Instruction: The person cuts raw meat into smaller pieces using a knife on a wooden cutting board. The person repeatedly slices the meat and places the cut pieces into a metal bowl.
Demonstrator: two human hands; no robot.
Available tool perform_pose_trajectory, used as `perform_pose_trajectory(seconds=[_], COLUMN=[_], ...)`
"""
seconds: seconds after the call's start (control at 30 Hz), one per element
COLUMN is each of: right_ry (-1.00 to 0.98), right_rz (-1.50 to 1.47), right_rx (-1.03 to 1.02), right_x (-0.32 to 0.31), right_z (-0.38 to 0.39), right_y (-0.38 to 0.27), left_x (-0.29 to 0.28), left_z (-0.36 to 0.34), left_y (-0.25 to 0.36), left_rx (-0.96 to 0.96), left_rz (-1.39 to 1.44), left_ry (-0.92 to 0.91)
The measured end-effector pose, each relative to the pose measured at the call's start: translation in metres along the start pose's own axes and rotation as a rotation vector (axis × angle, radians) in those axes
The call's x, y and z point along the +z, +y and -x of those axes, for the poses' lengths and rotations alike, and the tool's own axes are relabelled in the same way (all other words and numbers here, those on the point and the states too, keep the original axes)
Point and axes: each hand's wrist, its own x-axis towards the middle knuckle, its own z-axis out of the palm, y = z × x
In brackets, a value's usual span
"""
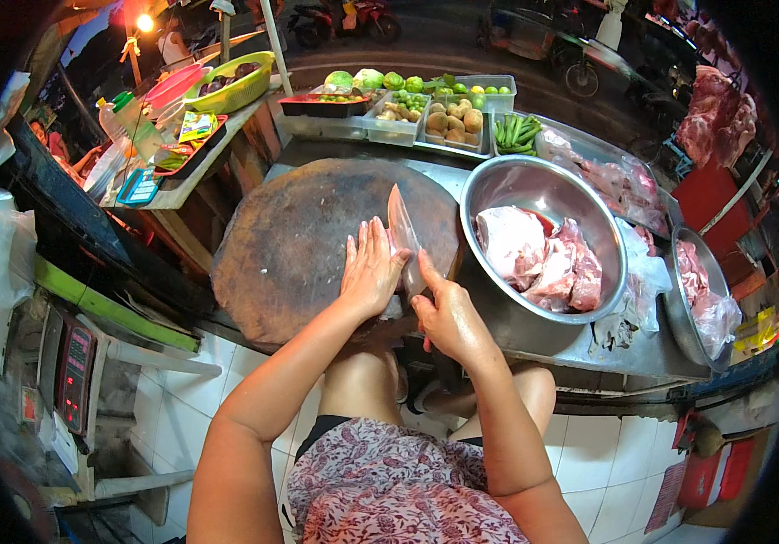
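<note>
My right hand [451, 313] is closed around the handle of a knife [402, 225], whose broad blade points away from me over a round wooden chopping block [299, 245]. Beside the blade, my left hand [371, 272] lies flat with its fingers stretched out. A little pink and pale meat seems to show between this hand and the blade, mostly hidden by the hand. Right of the block stands a large steel bowl [620, 272] holding several raw meat pieces [552, 258].
Vegetable trays [457, 127] line the counter's far edge, near a meat tray [602, 172]. At the right are a plastic bag [638, 281] and a second steel bowl [684, 308]. A digital scale [72, 372] stands left; meat [716, 113] hangs at the upper right.
</note>
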Motion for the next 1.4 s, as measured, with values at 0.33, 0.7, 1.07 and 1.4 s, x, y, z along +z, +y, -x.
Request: perform_pose_trajectory(seconds=[0.33,0.7,1.07,1.4], right_ry=[0.02,-0.058,0.051,-0.137], right_rz=[0.478,0.471,0.432,0.498], right_rx=[-0.12,-0.085,-0.135,-0.018], right_x=[-0.003,-0.015,0.011,-0.012], right_z=[-0.016,-0.028,-0.056,-0.025], right_y=[-0.008,-0.019,-0.009,-0.027], left_x=[-0.027,-0.054,-0.065,-0.049], left_z=[0.004,-0.05,-0.058,-0.063], left_y=[-0.001,-0.001,-0.005,-0.015], left_rx=[0.062,-0.204,-0.298,-0.322], left_rz=[-0.062,0.488,0.669,0.698], left_ry=[0.079,-0.087,-0.236,-0.175])
